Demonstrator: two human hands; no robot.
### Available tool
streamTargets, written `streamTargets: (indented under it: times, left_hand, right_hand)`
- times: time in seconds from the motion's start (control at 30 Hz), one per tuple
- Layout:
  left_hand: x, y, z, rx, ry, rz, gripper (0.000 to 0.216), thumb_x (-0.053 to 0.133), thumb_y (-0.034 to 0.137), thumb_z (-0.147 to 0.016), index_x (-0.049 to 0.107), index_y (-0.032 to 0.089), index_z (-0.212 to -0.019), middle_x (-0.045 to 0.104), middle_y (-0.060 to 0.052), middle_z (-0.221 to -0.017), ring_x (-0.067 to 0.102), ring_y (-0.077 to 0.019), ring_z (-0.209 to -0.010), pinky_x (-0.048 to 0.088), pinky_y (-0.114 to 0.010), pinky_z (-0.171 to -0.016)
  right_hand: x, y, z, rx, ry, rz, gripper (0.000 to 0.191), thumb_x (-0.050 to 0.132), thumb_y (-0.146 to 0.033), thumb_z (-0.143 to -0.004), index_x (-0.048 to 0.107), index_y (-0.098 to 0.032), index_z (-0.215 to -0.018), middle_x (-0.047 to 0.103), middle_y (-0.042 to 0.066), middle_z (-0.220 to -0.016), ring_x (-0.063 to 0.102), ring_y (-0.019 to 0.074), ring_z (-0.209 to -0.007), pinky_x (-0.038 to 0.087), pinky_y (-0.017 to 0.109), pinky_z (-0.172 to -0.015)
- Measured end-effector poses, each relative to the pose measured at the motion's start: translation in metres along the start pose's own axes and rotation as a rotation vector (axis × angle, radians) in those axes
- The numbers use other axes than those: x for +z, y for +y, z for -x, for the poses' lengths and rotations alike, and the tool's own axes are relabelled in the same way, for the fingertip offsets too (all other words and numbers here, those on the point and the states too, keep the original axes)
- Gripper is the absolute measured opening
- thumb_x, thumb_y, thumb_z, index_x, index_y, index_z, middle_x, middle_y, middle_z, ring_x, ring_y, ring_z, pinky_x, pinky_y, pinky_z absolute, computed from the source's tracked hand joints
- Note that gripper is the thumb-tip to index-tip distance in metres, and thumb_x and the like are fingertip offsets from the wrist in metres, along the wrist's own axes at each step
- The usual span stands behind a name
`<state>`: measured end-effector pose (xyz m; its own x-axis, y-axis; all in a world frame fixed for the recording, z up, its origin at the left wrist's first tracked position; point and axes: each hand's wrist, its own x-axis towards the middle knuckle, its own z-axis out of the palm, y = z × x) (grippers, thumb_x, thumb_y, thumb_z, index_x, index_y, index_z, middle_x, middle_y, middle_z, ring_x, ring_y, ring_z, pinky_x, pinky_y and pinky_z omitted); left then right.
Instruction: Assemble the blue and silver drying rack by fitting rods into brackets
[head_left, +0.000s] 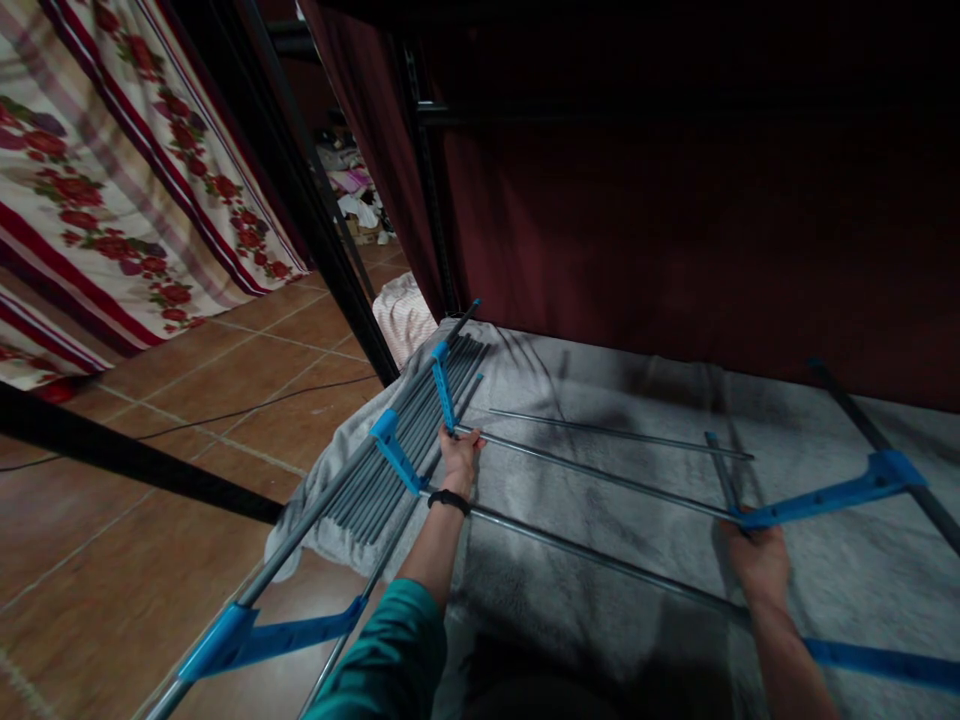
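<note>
The blue-and-grey frame (600, 558) stands partly put together over a grey blanket (862, 590), with both hands on its back rod (600, 473). The left hand (459, 460) is closed around that rod's left end, right beside a blue bracket (443, 385); the right hand (759, 560) is clamped on the inner end of the right bracket (832, 490), where the rod meets it. By the look of it, the side pieces are made up and the back rod reaches both sides, though the fingers hide whether its ends are fully seated. The front rod (525, 530) meets a bracket at its left, but its right end passes behind the right wrist, so I cannot tell if it is joined there. One loose rod (622, 434) lies on the blanket behind, attached to neither side, and a bundle (409, 435) of rods rests below the left side, apparently unfitted too. Counting up: two hands, five brackets in view (three on the left bar (307, 524), one on the right bar (851, 410), one cut off at the lower right edge), two rods spanning the gap, one loose rod, one short tube (721, 470) by the right hand, and about a dozen rods in the bundle, too closely packed for an exact count.
</note>
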<state>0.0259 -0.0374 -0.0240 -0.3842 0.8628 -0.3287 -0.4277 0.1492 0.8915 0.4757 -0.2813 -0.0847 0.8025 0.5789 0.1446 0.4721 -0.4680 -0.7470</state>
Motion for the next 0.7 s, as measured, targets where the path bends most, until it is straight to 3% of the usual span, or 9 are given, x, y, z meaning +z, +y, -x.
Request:
streamTargets:
  times: [0.23, 0.53, 0.7]
  left_hand:
    - [-0.001, 0.000, 0.000, 0.031, -0.007, -0.029, 0.066, 0.081, 0.004, -0.070, 0.047, 0.025, -0.121, 0.057, 0.010, -0.071, 0.059, -0.0098, -0.056, 0.058, -0.024, -0.064]
    - [-0.003, 0.000, 0.001, 0.077, -0.025, -0.064, 0.056, 0.082, 0.007, -0.071, 0.049, 0.023, -0.113, 0.056, 0.011, -0.073, 0.061, -0.0096, -0.060, 0.059, -0.025, -0.066]
    - [-0.002, 0.004, 0.005, 0.101, -0.045, -0.109, 0.051, 0.080, 0.006, -0.073, 0.047, 0.022, -0.109, 0.057, 0.011, -0.071, 0.060, -0.0094, -0.056, 0.058, -0.026, -0.064]
  right_hand:
    - [-0.001, 0.000, 0.004, 0.023, 0.023, 0.089, 0.056, 0.058, -0.049, -0.072, 0.069, -0.014, -0.113, 0.071, 0.014, -0.088, 0.067, 0.0346, -0.084, 0.049, 0.043, -0.073]
    - [-0.005, -0.023, 0.016, 0.041, 0.066, 0.108, 0.041, 0.059, -0.040, -0.072, 0.071, -0.016, -0.102, 0.066, 0.011, -0.077, 0.065, 0.0322, -0.077, 0.049, 0.042, -0.071]
    - [-0.004, -0.029, 0.017, 0.037, 0.091, 0.029, 0.035, 0.057, -0.037, -0.069, 0.068, -0.018, -0.097, 0.067, 0.010, -0.080, 0.066, 0.0308, -0.082, 0.052, 0.041, -0.076]
